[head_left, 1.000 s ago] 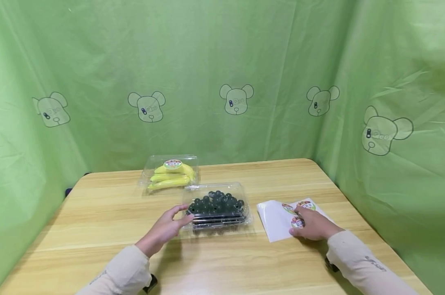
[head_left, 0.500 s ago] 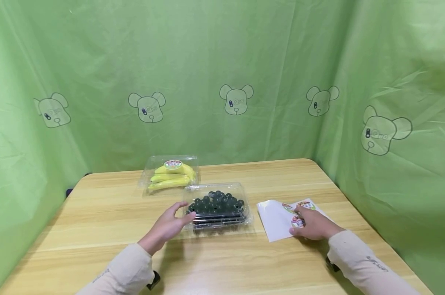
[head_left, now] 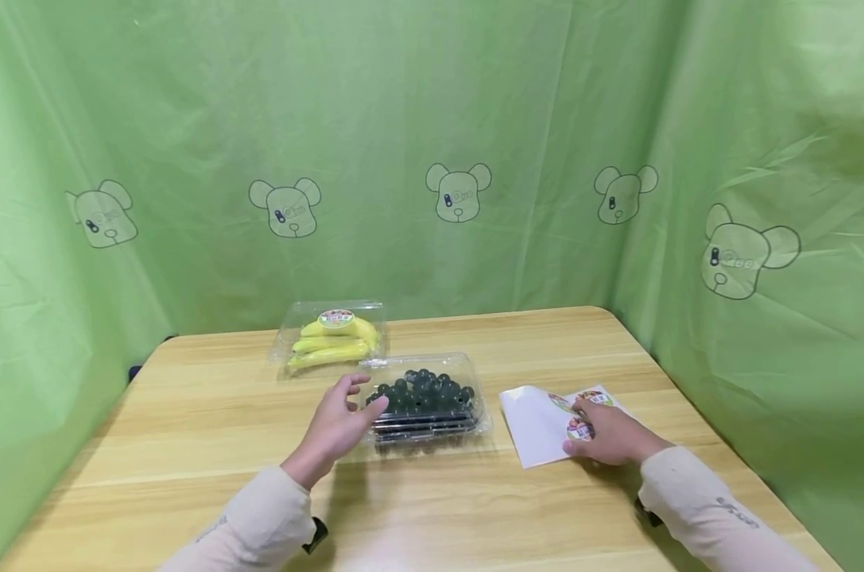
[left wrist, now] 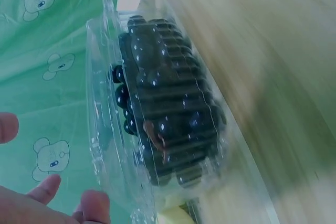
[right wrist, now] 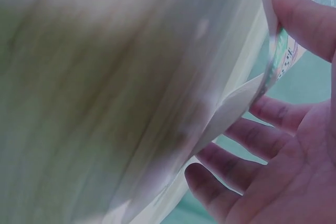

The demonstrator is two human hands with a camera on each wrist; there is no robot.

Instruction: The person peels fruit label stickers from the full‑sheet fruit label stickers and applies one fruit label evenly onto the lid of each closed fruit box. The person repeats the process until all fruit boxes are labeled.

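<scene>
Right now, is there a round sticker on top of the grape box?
No, the top of the grape box shows only clear plastic, while a round sticker sits on the banana box.

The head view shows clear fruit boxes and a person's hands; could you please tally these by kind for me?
Banana box: 1
Grape box: 1
Hands: 2, left hand and right hand
Total: 4
</scene>
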